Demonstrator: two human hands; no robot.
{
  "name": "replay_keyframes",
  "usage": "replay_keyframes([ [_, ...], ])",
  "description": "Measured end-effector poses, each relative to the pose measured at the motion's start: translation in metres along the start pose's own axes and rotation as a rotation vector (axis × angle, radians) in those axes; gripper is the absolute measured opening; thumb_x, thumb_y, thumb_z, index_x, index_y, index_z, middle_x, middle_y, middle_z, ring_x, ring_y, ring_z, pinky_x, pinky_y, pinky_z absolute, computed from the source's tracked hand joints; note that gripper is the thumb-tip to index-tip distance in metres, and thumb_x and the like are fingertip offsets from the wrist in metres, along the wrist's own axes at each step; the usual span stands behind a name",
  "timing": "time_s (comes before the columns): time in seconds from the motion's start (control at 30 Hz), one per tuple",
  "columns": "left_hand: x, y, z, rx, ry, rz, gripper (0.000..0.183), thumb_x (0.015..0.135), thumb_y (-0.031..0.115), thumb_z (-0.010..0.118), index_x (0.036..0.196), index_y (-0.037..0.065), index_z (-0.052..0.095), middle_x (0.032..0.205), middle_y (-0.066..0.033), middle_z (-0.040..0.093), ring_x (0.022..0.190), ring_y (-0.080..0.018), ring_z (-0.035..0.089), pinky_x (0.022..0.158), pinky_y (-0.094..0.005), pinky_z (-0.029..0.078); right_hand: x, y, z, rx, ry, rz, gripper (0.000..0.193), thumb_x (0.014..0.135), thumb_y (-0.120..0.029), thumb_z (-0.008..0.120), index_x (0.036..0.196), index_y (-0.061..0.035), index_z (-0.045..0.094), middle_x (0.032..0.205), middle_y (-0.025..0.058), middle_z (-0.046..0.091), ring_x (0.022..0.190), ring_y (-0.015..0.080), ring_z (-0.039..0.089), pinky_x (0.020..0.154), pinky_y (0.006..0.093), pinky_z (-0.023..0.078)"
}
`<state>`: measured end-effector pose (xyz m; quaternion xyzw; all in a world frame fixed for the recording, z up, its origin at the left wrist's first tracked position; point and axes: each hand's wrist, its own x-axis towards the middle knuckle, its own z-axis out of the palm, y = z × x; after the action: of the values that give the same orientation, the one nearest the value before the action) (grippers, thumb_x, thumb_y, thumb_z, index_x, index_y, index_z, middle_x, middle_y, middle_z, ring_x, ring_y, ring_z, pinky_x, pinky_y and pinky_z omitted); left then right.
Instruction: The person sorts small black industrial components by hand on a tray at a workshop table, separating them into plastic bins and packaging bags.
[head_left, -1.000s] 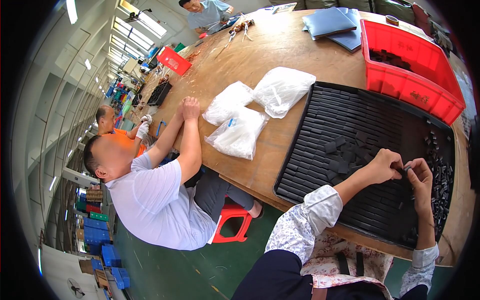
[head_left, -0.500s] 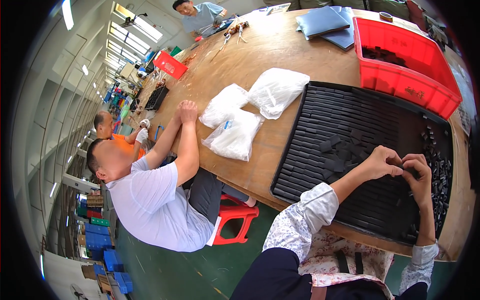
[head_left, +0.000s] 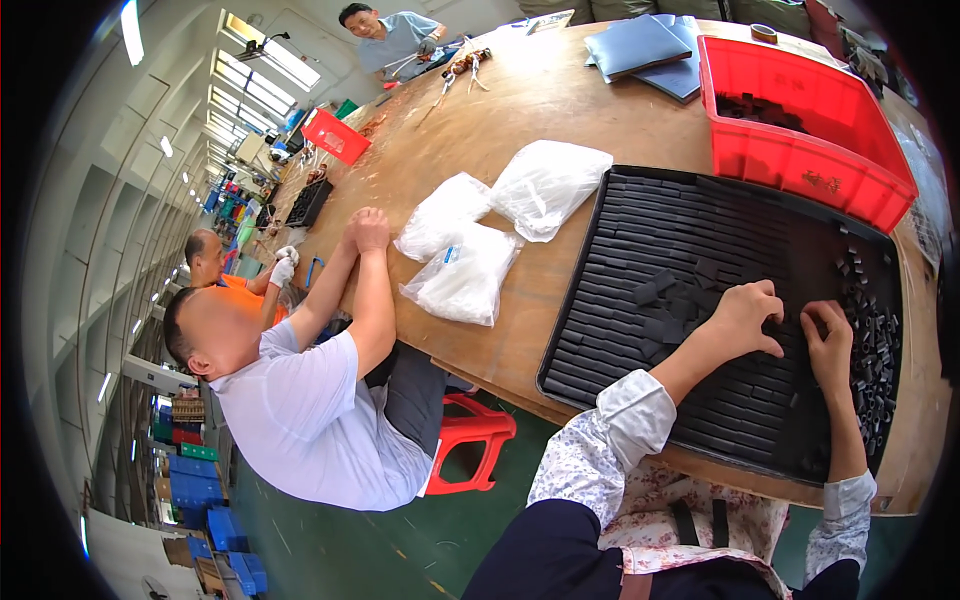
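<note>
Over the large black tray [head_left: 690, 440], my left hand [head_left: 742, 318] is curved with thumb and fingers apart, and nothing shows between them. It is beside a loose heap of flat black square pieces [head_left: 672, 312], which lies on long rows of black pieces [head_left: 640, 230]. My right hand [head_left: 828, 345] is low at the right part of the tray, fingers bent and drawn together. Whatever its fingertips hold, if anything, is too small to make out. Many small black clip-like pieces [head_left: 876, 350] are scattered along the tray's right side, next to that hand.
A red bin [head_left: 810, 170] with black pieces inside stands behind the tray. Blue folders [head_left: 638, 45] and a tape roll [head_left: 763, 33] lie farther back. White plastic bags [head_left: 465, 272] lie left of the tray. A seated person [head_left: 310, 400] rests their forearms on the table's left edge.
My hands were together, fingertips touching over the tray. Now they are apart: the left has moved slightly left and opened, and the right has dropped lower beside the small pieces.
</note>
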<state>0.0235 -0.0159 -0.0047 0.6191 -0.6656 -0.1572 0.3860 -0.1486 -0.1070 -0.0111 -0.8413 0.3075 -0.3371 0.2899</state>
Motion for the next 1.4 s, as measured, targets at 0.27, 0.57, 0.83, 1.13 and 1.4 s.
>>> replay_keyframes([
  [0.27,-0.001,0.006,0.001,-0.059,-0.064,0.01,0.038,0.047,0.027,0.085,0.075,0.007,0.066,0.083,-0.0055,0.058,0.077,-0.0252,0.059,0.069,-0.0346,0.048,0.0,-0.017,-0.007,0.152,-0.218,0.009,0.022,0.075,0.008,0.058,0.095,0.0007,0.056,0.095,0.0081,0.053,0.079,0.0168,0.054,0.067,0.025,0.042],
  [0.57,-0.026,0.014,0.003,-0.04,-0.032,0.101,0.033,0.049,0.018,0.083,0.073,0.006,0.064,0.086,-0.0053,0.055,0.084,-0.0245,0.054,0.074,-0.0352,0.046,0.003,0.003,-0.028,-0.436,0.013,-0.105,0.03,0.07,0.005,0.062,0.099,-0.0018,0.055,0.103,0.0115,0.051,0.098,0.0311,0.048,0.084,0.0383,0.04],
  [0.83,-0.034,0.012,-0.007,0.001,0.045,0.082,0.023,0.064,0.009,0.074,0.082,0.003,0.061,0.087,-0.0098,0.056,0.084,-0.0287,0.056,0.074,-0.0374,0.047,-0.001,0.016,-0.029,-0.442,-0.069,-0.072,0.035,0.065,0.01,0.062,0.097,-0.0014,0.054,0.101,0.012,0.051,0.098,0.0318,0.048,0.084,0.0387,0.041],
  [1.13,-0.044,0.005,-0.038,-0.178,0.038,-0.043,0.025,0.064,0.0,0.074,0.087,0.0,0.062,0.076,-0.0093,0.057,0.06,-0.0172,0.06,0.057,-0.028,0.05,-0.001,0.025,-0.033,-0.499,-0.125,-0.041,0.033,0.064,0.012,0.059,0.093,0.0008,0.05,0.099,0.0139,0.052,0.097,0.033,0.048,0.084,0.0396,0.041],
  [1.4,-0.033,0.018,-0.036,-0.241,-0.053,-0.128,0.021,0.069,0.006,0.074,0.087,0.003,0.064,0.067,-0.0066,0.062,0.062,-0.0093,0.06,0.059,-0.0229,0.049,0.001,0.017,-0.032,-0.61,-0.111,-0.024,0.036,0.06,0.01,0.053,0.094,-0.0015,0.052,0.094,0.0161,0.054,0.095,0.0342,0.049,0.083,0.0399,0.043],
])
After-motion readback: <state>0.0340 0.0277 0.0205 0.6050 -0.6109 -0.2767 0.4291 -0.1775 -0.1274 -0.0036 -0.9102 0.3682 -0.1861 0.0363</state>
